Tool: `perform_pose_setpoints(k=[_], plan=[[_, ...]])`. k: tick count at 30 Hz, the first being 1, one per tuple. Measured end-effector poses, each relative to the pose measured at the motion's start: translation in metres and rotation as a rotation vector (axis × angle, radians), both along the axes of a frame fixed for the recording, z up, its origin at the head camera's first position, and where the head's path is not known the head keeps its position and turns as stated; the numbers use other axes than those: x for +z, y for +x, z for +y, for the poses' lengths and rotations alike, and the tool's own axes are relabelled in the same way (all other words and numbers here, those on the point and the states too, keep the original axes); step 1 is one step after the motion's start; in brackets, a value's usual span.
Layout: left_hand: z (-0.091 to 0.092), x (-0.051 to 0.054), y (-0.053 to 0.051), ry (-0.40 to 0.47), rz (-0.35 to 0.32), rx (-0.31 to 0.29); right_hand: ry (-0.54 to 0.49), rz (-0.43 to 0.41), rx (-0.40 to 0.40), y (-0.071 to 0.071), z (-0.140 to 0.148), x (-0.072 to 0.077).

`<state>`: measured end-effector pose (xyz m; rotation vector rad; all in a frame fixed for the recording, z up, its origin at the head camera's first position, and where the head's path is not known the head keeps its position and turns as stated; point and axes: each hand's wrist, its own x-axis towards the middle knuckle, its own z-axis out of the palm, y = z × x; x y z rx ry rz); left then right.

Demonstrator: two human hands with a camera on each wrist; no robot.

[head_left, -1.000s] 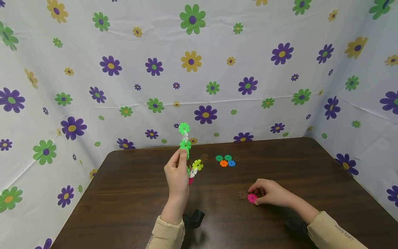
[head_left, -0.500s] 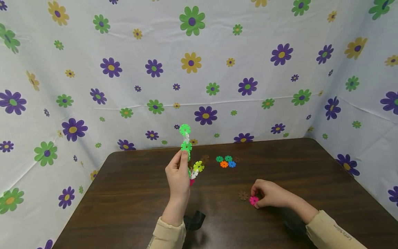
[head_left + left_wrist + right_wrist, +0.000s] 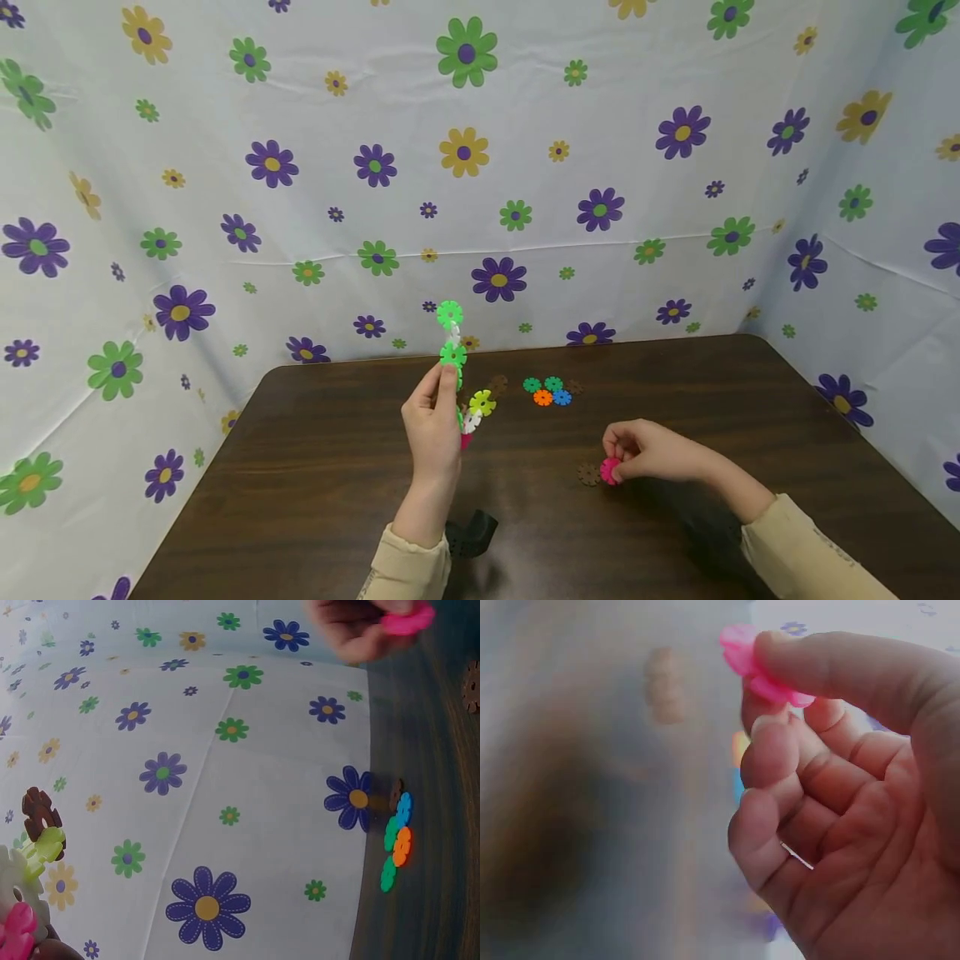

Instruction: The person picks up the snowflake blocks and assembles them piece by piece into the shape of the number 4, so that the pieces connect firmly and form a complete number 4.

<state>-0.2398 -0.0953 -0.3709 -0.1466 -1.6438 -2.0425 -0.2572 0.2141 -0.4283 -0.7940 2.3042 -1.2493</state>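
Note:
My left hand (image 3: 432, 425) pinches a linked chain of notched discs, held upright above the table. A bright green disc (image 3: 450, 314) tops it; a yellow disc (image 3: 482, 403), a white one (image 3: 472, 421) and a pink piece hang lower, partly behind the hand. In the left wrist view a brown disc (image 3: 43, 817) is on the chain too. My right hand (image 3: 660, 452) holds a pink disc (image 3: 610, 471) between thumb and fingertip; the right wrist view shows this pink disc (image 3: 742, 652) gripped at its edge. Beside it a brown disc (image 3: 588, 475) lies on the table.
Toward the back of the dark table (image 3: 337, 467) lie two teal discs, an orange disc (image 3: 543, 397), a blue disc (image 3: 562, 397) and a brown one. A black object (image 3: 472, 535) is by the left wrist. Flowered cloth (image 3: 405, 200) hangs behind.
My right hand has picked the pink disc up off the table, after sliding it slightly right, away from the brown disc. The left hand keeps its hold on the chain, nearly still.

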Motion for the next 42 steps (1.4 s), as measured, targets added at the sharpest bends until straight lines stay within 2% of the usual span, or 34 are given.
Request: perform_pose_setpoints(k=[4, 8, 12, 16, 20, 23, 26, 33, 42], plan=[[-0.001, 0.0, 0.0, -0.005, 0.01, 0.013, -0.059, 0.037, -0.024, -0.012, -0.012, 0.027], [-0.002, -0.001, 0.0, -0.011, 0.004, 0.014, -0.083, 0.102, -0.08, -0.025, -0.029, 0.049], [-0.005, -0.002, -0.001, -0.017, 0.006, 0.031, -0.17, 0.15, -0.129, -0.034, -0.05, 0.064], [-0.007, -0.002, -0.002, -0.011, 0.013, 0.04, -0.306, 0.162, -0.208, -0.035, -0.072, 0.072], [-0.006, -0.001, -0.002, -0.011, 0.01, 0.023, -0.515, 0.128, -0.305, -0.03, -0.091, 0.076], [-0.006, -0.001, -0.002, -0.004, 0.009, 0.018, -0.677, 0.095, -0.338, -0.028, -0.102, 0.075], [-0.005, -0.001, -0.003, 0.001, 0.011, 0.019, -0.769, 0.079, -0.36, -0.025, -0.11, 0.074], [-0.004, -0.003, -0.003, -0.021, 0.018, 0.014, -0.805, 0.083, -0.4, -0.019, -0.116, 0.072], [-0.003, -0.003, -0.003, -0.026, 0.016, 0.011, -0.833, 0.035, -0.393, -0.017, -0.125, 0.069]])
